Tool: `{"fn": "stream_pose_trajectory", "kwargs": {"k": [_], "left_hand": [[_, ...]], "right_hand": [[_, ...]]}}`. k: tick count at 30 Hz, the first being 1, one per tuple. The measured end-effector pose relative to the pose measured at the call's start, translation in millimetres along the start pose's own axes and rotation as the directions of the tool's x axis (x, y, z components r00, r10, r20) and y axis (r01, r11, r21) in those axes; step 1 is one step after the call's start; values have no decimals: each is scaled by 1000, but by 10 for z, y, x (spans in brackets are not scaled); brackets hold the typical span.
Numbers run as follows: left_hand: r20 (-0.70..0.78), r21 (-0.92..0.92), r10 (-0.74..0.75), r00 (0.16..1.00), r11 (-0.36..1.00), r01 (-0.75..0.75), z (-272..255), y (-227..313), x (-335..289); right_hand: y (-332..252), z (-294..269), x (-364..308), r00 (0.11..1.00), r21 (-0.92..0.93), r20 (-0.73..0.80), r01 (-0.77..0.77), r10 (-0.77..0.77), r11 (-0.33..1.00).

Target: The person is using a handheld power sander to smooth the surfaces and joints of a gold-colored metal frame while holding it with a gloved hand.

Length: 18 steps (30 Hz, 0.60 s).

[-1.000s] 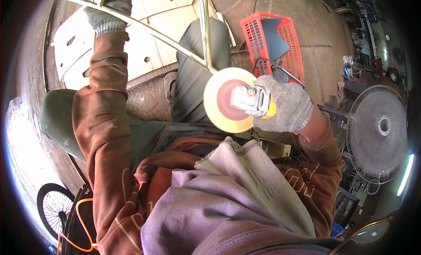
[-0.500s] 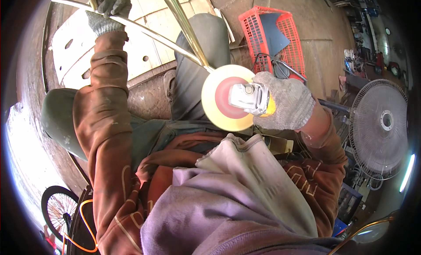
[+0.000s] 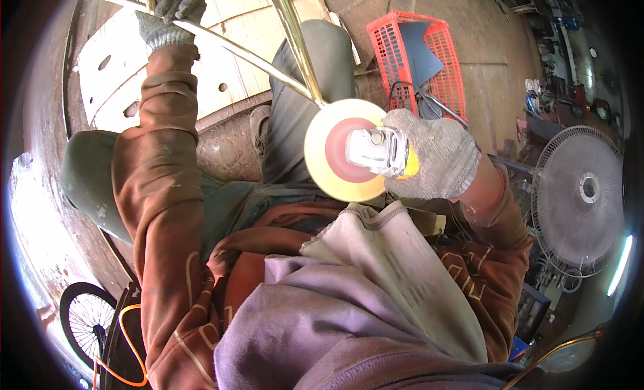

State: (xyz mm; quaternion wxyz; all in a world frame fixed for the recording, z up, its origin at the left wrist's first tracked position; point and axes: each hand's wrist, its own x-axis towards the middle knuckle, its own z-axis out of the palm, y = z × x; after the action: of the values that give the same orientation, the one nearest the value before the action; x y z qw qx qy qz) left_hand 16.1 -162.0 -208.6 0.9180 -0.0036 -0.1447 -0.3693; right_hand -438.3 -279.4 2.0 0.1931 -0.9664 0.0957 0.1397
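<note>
Both my hands wear grey knit gloves. At the upper left, my left hand (image 3: 176,15) is closed around part of a shiny, brass-coloured metal tube frame (image 3: 231,46). Two of its tubes run together into a corner just above the disc. My right hand (image 3: 439,155) is wrapped round an angle grinder (image 3: 379,150) with a silver head and yellow body. A pale yellow disc (image 3: 325,168) with a reddish centre is on the grinder, blurred as if spinning. Its upper edge meets or nearly meets the frame's corner; I cannot tell if they touch.
Pale wooden boards with holes (image 3: 225,68) lie beyond my legs. A red plastic crate (image 3: 456,74) holding a dark sheet stands on the floor at the upper right. A large fan (image 3: 570,195) is at my right, a bicycle wheel (image 3: 87,323) at the lower left.
The grinder and disc have shifted slightly left. The far parts of the tube frame have swung a little right along with my left hand. Both grips look the same.
</note>
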Motion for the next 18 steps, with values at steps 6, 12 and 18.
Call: {"fn": "stream_pose_trajectory", "kwargs": {"k": [6,12,18], "left_hand": [[62,-24,-14,998,1000,15,138,-77,5],[270,-123,31,962,992,3,378,11,117],[-274,-88,-270,923,963,255,315,65,289]], "right_hand": [[-98,-29,6,999,-13,-30,-24,23,1000],[-133,-155,-311,991,-14,-129,-42,40,999],[-147,-204,-504,986,-9,-144,-87,85,996]]}}
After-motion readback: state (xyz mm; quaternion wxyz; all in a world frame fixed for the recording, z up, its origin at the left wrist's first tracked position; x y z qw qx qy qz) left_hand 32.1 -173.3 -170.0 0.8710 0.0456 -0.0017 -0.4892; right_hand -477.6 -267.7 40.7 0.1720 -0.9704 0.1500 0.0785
